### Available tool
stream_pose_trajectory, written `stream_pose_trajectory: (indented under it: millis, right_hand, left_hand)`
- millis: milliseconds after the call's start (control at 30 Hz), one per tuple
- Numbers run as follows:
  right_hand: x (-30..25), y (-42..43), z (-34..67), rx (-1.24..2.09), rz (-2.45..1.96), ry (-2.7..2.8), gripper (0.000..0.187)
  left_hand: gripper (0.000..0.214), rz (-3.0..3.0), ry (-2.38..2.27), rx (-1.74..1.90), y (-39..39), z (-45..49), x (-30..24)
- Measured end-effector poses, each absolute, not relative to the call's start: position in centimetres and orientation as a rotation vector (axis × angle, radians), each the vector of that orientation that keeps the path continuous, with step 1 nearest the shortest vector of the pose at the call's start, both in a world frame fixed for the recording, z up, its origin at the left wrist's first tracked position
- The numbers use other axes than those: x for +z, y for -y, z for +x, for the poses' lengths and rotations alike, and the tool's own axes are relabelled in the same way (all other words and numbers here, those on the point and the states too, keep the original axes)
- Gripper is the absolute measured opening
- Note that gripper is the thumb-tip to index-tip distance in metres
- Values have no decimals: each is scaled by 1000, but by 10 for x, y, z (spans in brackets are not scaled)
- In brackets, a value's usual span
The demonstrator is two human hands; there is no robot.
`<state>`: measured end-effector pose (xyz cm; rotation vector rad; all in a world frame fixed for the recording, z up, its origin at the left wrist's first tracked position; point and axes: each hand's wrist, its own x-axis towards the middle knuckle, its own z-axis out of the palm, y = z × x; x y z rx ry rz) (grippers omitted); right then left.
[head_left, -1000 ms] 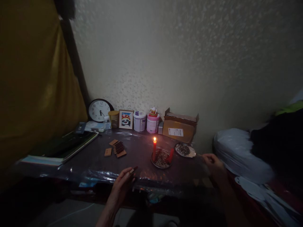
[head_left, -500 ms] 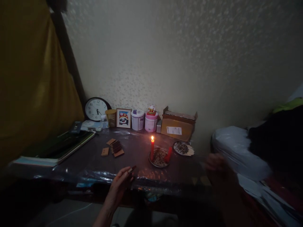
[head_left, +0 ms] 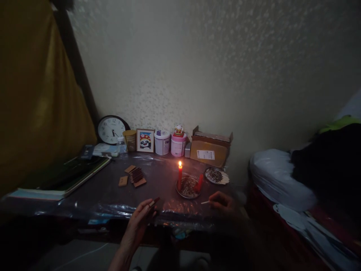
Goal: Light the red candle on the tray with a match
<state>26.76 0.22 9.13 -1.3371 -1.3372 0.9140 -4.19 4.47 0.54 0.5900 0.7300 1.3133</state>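
My left hand is closed on a small tan and dark-red match striker near the table's front edge. To the right, my right hand pinches a match, its pale stick pointing left. Between and beyond the hands stands a round metal dish with brown bits in it. A lit red candle rises upright at the dish's left side, and a shorter, unlit red candle leans at its right. A plate of matches, dark heads and pale sticks, lies behind my right hand.
Tan and dark striker pieces lie on the plastic-covered table. A clock, a panda picture, two tins and a cardboard box line the wall. A large book lies left; bags and papers are at right.
My right hand has come in from the right and now shows a match in its fingers, close to the dish. My left hand stays about where it was with the striker.
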Motion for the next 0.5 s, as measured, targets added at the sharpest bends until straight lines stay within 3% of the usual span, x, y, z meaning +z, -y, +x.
stream_pose_trajectory:
  millis: [200,500]
  right_hand:
    - [78,-21,328,564,-1527,1165,24]
    - [55,-74,412,207,-1747,1004,24]
  left_hand:
    - [31,564,-720,1285,-47,-43,-3]
    - [32,586,-752,1211,-51,-39,-10]
